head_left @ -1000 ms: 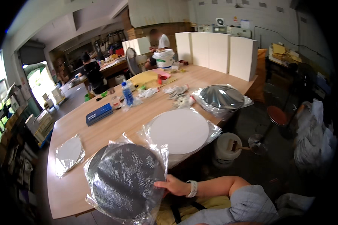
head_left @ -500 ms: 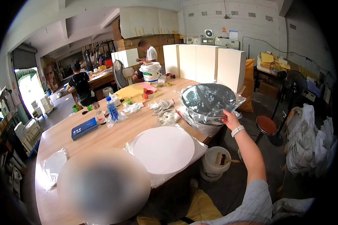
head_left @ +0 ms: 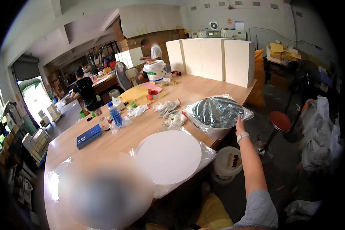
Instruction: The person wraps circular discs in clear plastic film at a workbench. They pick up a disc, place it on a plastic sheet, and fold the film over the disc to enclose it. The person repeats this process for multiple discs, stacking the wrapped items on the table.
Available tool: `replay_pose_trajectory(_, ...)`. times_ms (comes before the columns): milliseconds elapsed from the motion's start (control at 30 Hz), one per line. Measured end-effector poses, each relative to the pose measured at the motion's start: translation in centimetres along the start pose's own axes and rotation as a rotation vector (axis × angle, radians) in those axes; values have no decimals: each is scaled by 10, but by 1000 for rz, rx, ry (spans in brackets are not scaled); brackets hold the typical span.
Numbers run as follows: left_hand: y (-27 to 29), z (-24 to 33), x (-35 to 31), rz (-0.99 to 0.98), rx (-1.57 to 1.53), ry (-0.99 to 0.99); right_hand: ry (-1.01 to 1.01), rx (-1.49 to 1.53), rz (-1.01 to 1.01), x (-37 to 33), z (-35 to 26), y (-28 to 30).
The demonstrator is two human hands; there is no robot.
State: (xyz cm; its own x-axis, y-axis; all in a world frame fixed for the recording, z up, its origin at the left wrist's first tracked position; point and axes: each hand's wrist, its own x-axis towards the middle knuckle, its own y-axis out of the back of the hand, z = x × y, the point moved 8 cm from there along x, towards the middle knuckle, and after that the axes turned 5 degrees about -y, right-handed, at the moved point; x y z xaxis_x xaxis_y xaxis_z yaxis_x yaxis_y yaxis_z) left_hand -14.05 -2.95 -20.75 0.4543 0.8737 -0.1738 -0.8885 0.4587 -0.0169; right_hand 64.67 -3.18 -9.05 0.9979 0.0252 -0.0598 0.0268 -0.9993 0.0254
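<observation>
The plastic-wrapped dark disc (head_left: 214, 112) has settled lower since the earlier frame. It lies at ten o'clock from the right hand (head_left: 240, 126); whether the fingers grip its edge, I cannot tell

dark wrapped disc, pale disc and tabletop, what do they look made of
Dark wrapped disc: its wrapping looks like clear plastic film, glossy with crinkled edges; the disc's own material is unclear. Pale disc: smooth, matte, perhaps paper or foam. Tabletop: probably wood or laminate, from its tan, faintly grained surface.
</observation>
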Motion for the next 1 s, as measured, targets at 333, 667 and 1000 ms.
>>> replay_pose_trajectory(333, -66, 218, 54, -46, 630, -732, 334, 168, 38, -56, -50, -22)
replay_pose_trajectory(667, -160, 253, 188, -129, 1278, -554, 1205, -389, -1397, -403, -92, -92)
replay_pose_trajectory(1000, -164, 248, 178, -113, 1408, -910, 1173, -591, -1418, -443, -80, -120)
